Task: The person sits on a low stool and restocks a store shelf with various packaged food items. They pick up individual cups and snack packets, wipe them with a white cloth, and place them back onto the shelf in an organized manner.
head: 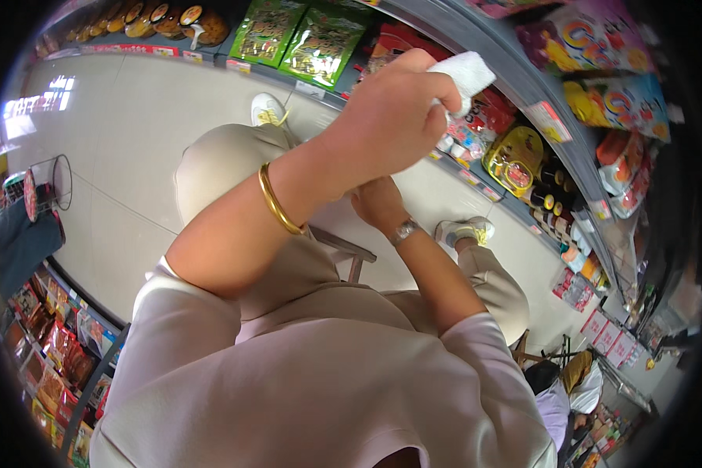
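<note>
Folded in the grip of my left hand (389, 117) is a white cloth (471, 76), held up before the store shelves. A gold bangle (276, 202) circles the left wrist. Lower down, my right hand (380, 202) is partly covered by the left forearm, so its fingers cannot be made out. That wrist wears a bracelet or watch (405, 230). Just past the cloth runs the grey shelf edge (503, 76) with price tags. Red snack packs (485, 117) and a yellow-lidded package (515, 155) lie on the lower shelf beneath it.
Green snack bags (322, 44) and round jars (205, 26) line the bottom shelf. Colourful bags (617, 102) sit on the shelf at right. A brown stool (351, 254) stands between my legs. Behind left are a wire basket (61, 181) and another packed shelf (58, 345).
</note>
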